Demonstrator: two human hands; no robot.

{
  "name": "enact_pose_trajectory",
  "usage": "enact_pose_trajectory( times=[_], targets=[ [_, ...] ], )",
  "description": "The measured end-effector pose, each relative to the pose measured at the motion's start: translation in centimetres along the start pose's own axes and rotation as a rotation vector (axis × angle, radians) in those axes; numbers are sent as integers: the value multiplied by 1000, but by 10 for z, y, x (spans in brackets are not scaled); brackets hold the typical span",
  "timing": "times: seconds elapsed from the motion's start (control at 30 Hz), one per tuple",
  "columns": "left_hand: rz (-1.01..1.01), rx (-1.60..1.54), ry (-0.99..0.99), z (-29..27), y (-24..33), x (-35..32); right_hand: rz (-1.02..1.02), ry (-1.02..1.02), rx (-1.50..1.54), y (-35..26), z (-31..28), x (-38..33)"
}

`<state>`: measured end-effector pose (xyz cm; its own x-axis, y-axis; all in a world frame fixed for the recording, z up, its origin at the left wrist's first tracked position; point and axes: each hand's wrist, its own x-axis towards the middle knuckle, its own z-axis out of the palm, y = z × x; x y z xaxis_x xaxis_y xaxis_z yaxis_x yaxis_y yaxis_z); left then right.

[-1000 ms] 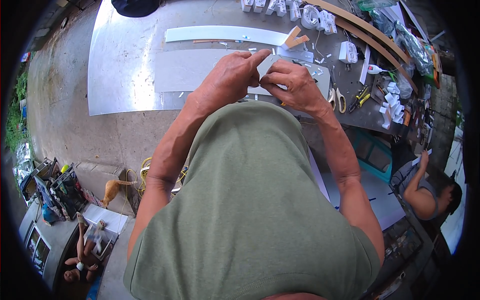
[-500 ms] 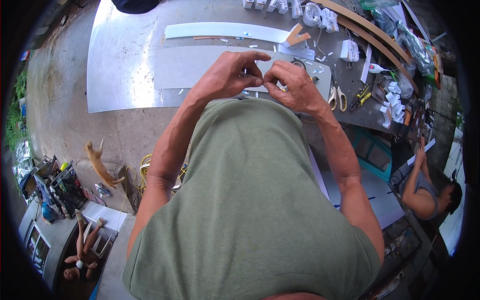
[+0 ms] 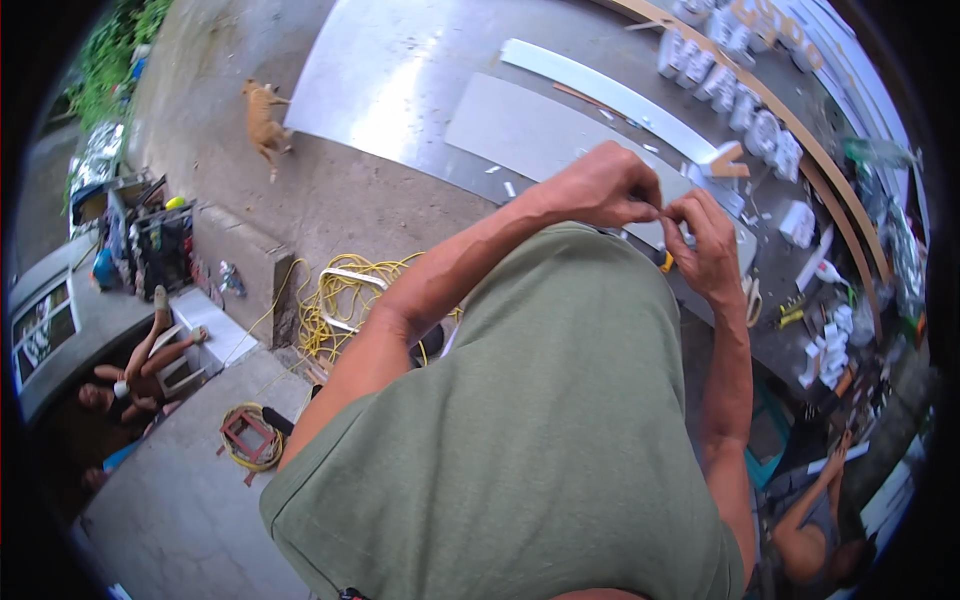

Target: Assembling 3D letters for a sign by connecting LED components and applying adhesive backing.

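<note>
My left hand (image 3: 612, 186) and my right hand (image 3: 706, 245) meet fingertip to fingertip over the near edge of a flat grey board (image 3: 525, 128). Thumb and fingers are pinched on both; whatever sits between the tips is too small to make out. Beyond them lies a long white strip (image 3: 610, 95), and a brown-and-white angled piece (image 3: 728, 162) rests by its right end. Small white scraps are scattered about the board. Scissors (image 3: 752, 302) lie just right of my right wrist, partly hidden by it.
White block letters (image 3: 700, 72) line the far right, beside long brown strips (image 3: 815, 165). Yellow-handled pliers (image 3: 791, 312) lie at right. A tan cat (image 3: 265, 120) stands on the floor, left. Yellow cable (image 3: 345, 300) coils by my left arm. One person (image 3: 805, 535) works lower right; another (image 3: 135, 385) sits at left.
My view has swung leftward, so the table and both hands appear further right. The hands stay pinched together. The cat has moved away from the concrete block toward the shiny sheet.
</note>
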<state>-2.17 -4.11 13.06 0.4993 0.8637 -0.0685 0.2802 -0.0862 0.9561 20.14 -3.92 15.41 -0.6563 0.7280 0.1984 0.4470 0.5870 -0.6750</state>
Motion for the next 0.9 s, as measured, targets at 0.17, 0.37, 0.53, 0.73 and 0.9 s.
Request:
enact_pose_trajectory(
  times=[0.17, 0.37, 0.53, 0.73, 0.9],
  targets=[
    [-41, 55, 68, -7, 11, -9, 78, -61, 168, 5, 4, 8],
    [-169, -125, -7, -10, 2, -8, 211, -99, 297, 5, 3, 5],
    [-181, -121, -42, -6, 3, -2, 288, -125, 349, 11, 0, -1],
    [-179, -135, -48, -3, 3, 0, 304, -101, 410, 17, 3, -7],
    [-205, -161, -66, -4, -2, -1, 377, -125, 454, 14, 2, -6]
  ],
)
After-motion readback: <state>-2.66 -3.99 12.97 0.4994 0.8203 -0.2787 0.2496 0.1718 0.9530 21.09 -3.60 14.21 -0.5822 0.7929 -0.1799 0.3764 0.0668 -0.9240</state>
